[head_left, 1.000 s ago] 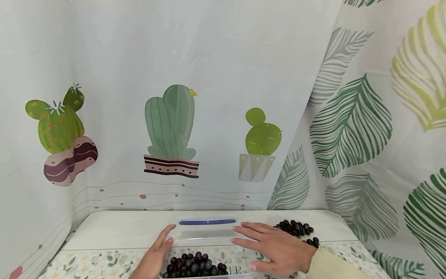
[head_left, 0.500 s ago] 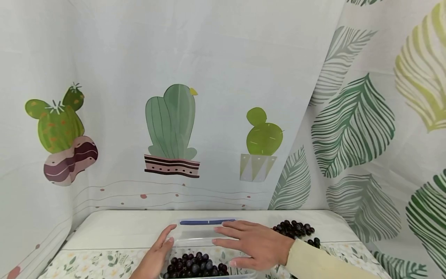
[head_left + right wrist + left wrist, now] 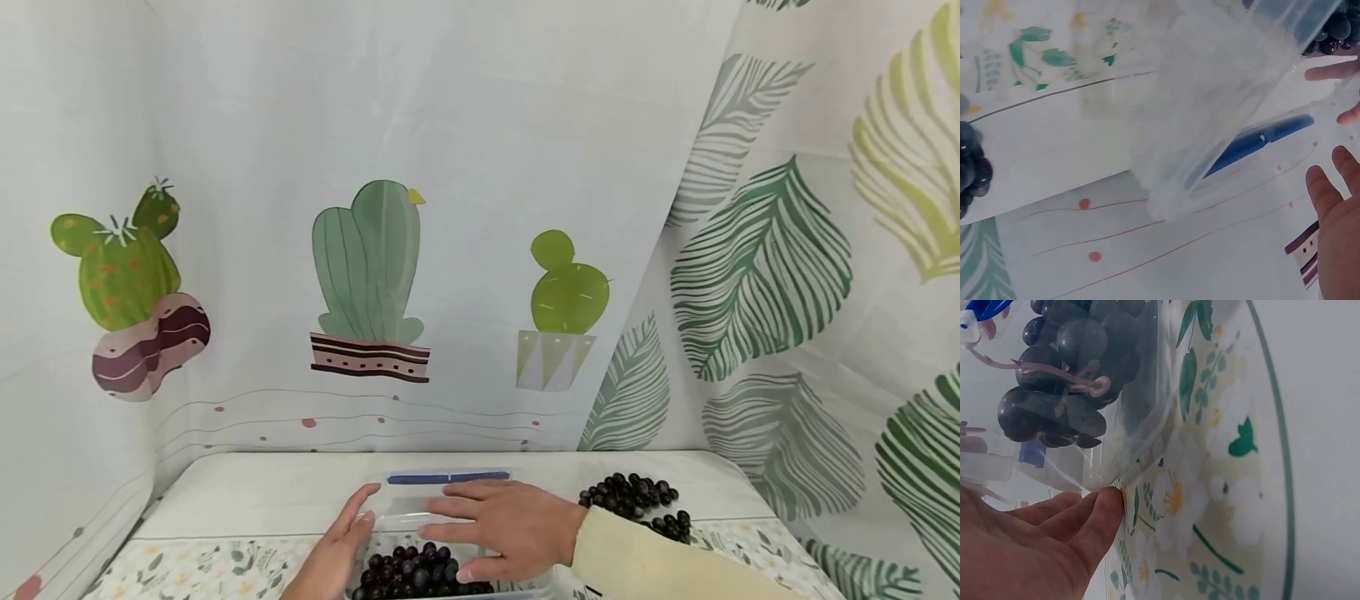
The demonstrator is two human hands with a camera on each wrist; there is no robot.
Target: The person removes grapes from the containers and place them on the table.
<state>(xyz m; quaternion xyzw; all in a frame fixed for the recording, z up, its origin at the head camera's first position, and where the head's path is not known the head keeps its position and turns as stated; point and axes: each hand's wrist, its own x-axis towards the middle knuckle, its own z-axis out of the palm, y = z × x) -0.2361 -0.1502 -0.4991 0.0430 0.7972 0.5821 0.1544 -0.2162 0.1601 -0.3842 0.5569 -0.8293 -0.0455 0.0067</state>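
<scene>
A clear plastic container (image 3: pixel 408 504) with a blue strip (image 3: pixel 447 477) at its far side stands in front of me. A bunch of dark grapes (image 3: pixel 408 568) lies in its left part. My left hand (image 3: pixel 333 557) is against the container's left side; in the left wrist view its fairly straight fingers (image 3: pixel 1100 512) touch the lower outside edge, beneath the grapes. Over the container's right part is my right hand (image 3: pixel 517 529), palm down, fingers spread and nothing held. From the head view it overlaps the right end of the grapes and hides part of the container.
More dark grapes (image 3: pixel 630 493) lie on the table to the right, with a smaller cluster (image 3: pixel 670 525) nearer the right sleeve. A floral cloth (image 3: pixel 247 560) covers the near part of the table. Behind it hangs a curtain (image 3: pixel 480 250) printed with cacti and leaves.
My right hand has moved left across the container, from its right side to over the right end of the grapes. The left hand and the container have stayed in place.
</scene>
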